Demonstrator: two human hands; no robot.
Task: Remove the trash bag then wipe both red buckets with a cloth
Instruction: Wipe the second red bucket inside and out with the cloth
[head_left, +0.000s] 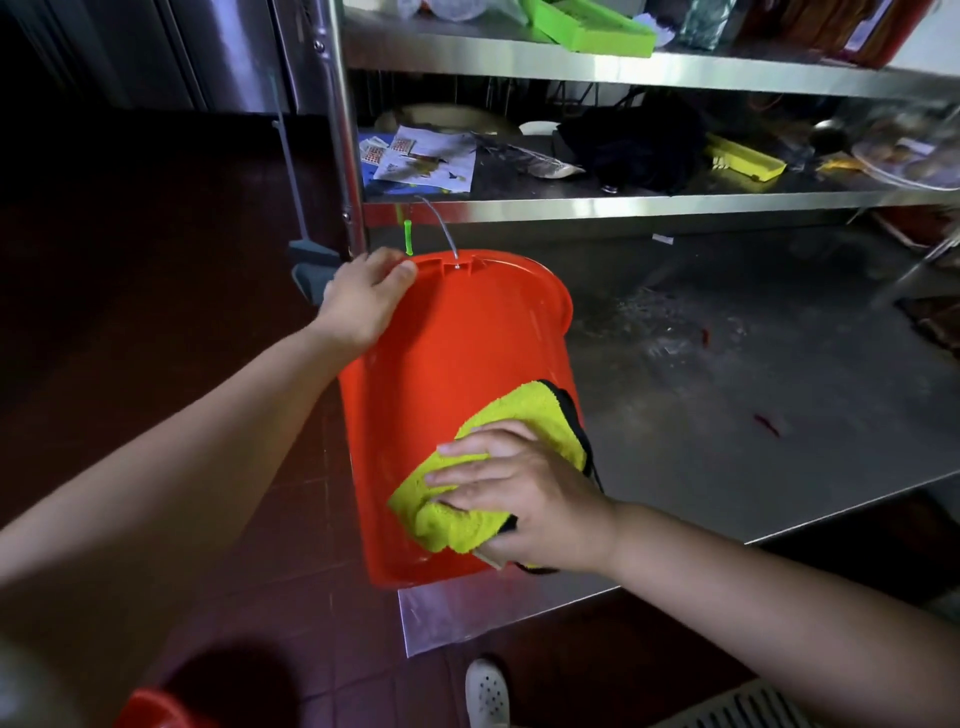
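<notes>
A red bucket (447, 364) lies on its side at the left corner of a steel table (727, 415), its rim pointing away from me and its base toward me. My left hand (363, 299) grips the rim at the far left. My right hand (524, 488) presses a folded yellow cloth (498, 452) with a dark edge against the bucket's outer wall near the base, fingers spread over the cloth. The bucket's wire handle with a green grip (408, 238) sticks up behind the rim. A second red bucket (156, 712) shows only as a sliver at the bottom left.
Steel shelves (623, 205) rise behind the table, crowded with papers (426, 161), a black bag (634, 145) and yellow-green trays (743, 161). The tabletop is wet and speckled. A grey dustpan (311, 265) leans by the shelf post. My white shoe (485, 691) stands on dark red floor tiles.
</notes>
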